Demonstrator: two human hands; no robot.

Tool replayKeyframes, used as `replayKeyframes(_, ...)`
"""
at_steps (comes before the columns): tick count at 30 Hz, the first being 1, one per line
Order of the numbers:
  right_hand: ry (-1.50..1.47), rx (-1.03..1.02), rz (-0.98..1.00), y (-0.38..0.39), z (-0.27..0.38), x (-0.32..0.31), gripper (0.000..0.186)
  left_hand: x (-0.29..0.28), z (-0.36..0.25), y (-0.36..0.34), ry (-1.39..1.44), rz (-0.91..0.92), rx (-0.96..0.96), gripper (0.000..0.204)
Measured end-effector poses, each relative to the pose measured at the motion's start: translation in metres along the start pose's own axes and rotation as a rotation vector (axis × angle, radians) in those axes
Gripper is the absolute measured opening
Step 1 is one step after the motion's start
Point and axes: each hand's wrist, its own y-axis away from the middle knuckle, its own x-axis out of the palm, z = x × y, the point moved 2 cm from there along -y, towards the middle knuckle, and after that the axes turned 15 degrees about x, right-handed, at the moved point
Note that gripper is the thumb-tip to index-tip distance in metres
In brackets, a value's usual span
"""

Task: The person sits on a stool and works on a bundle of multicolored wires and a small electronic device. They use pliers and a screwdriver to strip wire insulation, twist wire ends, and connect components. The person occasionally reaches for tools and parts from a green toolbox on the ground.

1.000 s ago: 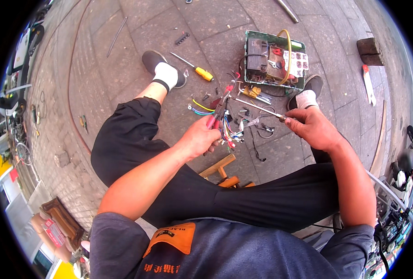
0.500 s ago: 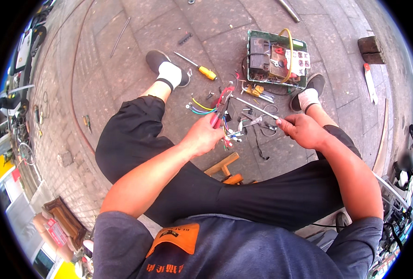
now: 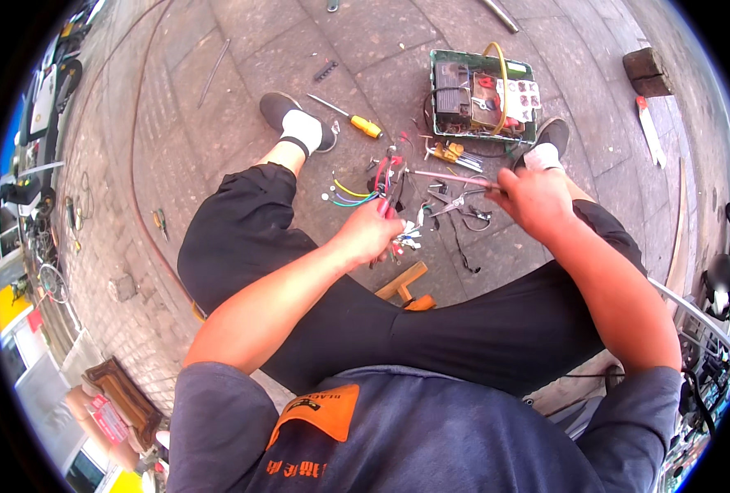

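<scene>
Red-handled pliers [image 3: 385, 207] are gripped in my left hand [image 3: 367, 233], with fingers wrapped round the handles. A bundle of coloured wires [image 3: 353, 195] with small white connectors [image 3: 410, 237] spreads out about that hand. My right hand [image 3: 538, 201] is closed on one end of a thin, straight, pinkish-grey rod [image 3: 451, 177]. Its other end points left, close to the pliers' jaws; whether they touch I cannot tell. Beneath the rod, scissors [image 3: 454, 203] lie on the paving among black cords [image 3: 464, 259].
A green crate [image 3: 484, 135] with a yellow handle, full of parts, stands by my right foot. A yellow screwdriver [image 3: 365, 126] lies near my left shoe. Several small screwdrivers [image 3: 459, 154] lie before the crate. A wooden piece [image 3: 402, 281] is between my legs; a handsaw-like blade [image 3: 651, 135] lies far right.
My right hand has moved slightly up and right, and the rod now lies flatter. My left hand stays on the pliers. The whole view has shifted a little.
</scene>
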Motion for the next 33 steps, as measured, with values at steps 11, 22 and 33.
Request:
replayKeyframes(11, -0.996, 0.485, 0.701, -0.024, -0.013, -0.026, 0.03, -0.018, -0.007, -0.002, 0.195, -0.016, 0.076, 0.016)
replayKeyframes(22, -0.647, 0.38, 0.607, -0.035, -0.005, -0.01, 0.044, -0.021, -0.008, 0.002, 0.118, -0.036, 0.062, 0.017)
replayKeyframes(33, -0.666, 0.242, 0.637, -0.018, 0.026, 0.009, 0.036, -0.006, -0.02, 0.01, -0.224, 0.014, 0.18, 0.029)
